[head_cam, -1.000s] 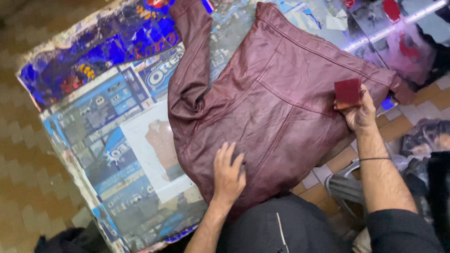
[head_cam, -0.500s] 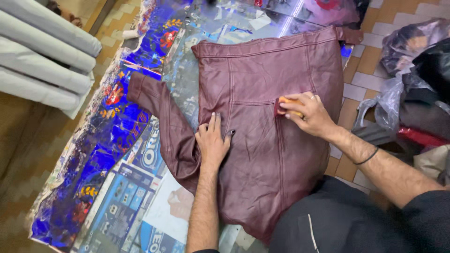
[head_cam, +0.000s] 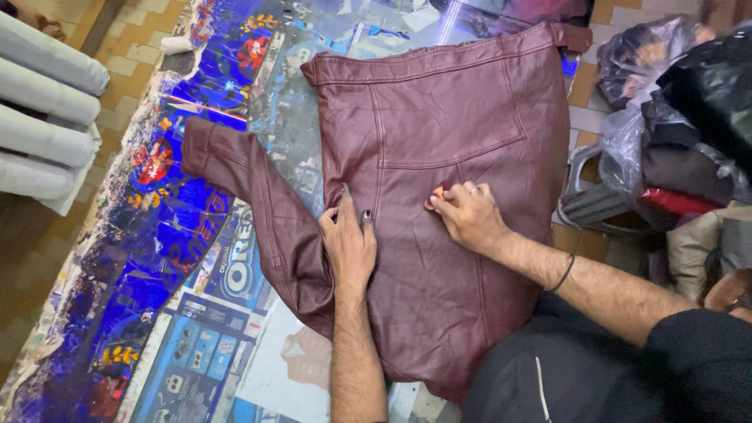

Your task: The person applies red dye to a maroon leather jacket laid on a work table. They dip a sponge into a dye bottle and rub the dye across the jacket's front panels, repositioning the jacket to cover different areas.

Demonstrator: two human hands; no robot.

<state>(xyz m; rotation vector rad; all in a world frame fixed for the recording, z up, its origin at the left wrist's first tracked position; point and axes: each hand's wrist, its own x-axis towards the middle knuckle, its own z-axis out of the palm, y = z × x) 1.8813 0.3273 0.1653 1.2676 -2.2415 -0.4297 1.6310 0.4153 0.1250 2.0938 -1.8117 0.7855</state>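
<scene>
Our right hand [head_cam: 470, 218] pinches a small orange-and-red thing [head_cam: 435, 196] in closed fingertips against the maroon leather jacket [head_cam: 439, 141]; our left hand [head_cam: 350, 243] lies flat beside it, fingers slightly spread. The jacket lies spread back-up on a table covered in blue printed wrappers [head_cam: 164, 258], above tiled floor [head_cam: 125, 55]. Since half a second ago, the hands barely shift. Plastic bags [head_cam: 650, 59] at right hold dark bundles.
</scene>
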